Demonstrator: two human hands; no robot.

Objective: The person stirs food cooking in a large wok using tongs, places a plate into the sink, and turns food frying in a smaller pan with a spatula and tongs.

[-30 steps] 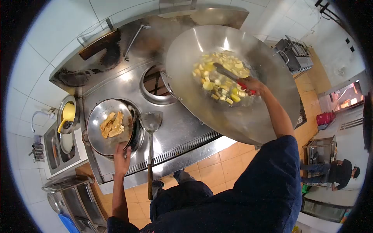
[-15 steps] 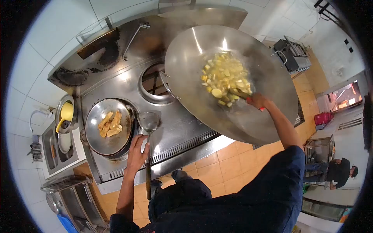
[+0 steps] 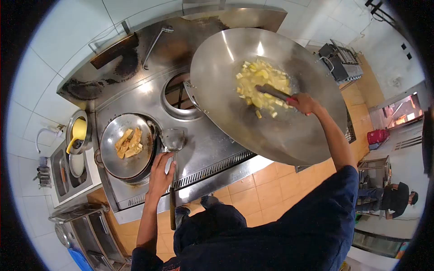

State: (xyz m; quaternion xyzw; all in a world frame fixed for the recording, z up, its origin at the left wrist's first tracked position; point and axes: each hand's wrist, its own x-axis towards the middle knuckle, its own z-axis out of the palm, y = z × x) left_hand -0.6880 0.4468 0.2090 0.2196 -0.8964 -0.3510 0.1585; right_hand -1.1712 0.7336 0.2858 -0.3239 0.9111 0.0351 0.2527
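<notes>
My right hand (image 3: 305, 103) is closed around the red handle of dark tongs (image 3: 273, 91), whose far end is in yellow and pale chopped pieces (image 3: 260, 74) in a very large wok (image 3: 217, 99). My left hand (image 3: 159, 174) hovers or rests by the stove's front, fingers apart, beside the shaft of a long-handled metal spatula (image 3: 172, 140); whether it touches the shaft is unclear. To its upper left, a smaller wok (image 3: 110, 149) holds browned pieces (image 3: 129, 143).
An uncovered round burner (image 3: 181, 106) lies between the woks. At the left are a sink (image 3: 61, 176) and a bowl with a yellow ladle (image 3: 79, 129). A metal rack (image 3: 90, 232) stands lower left. Another person (image 3: 395, 200) is at the far right.
My left hand has moved from the smaller wok's rim rightward to the spatula. My right hand has swept the tongs through the pieces, which have shifted and bunched together.
</notes>
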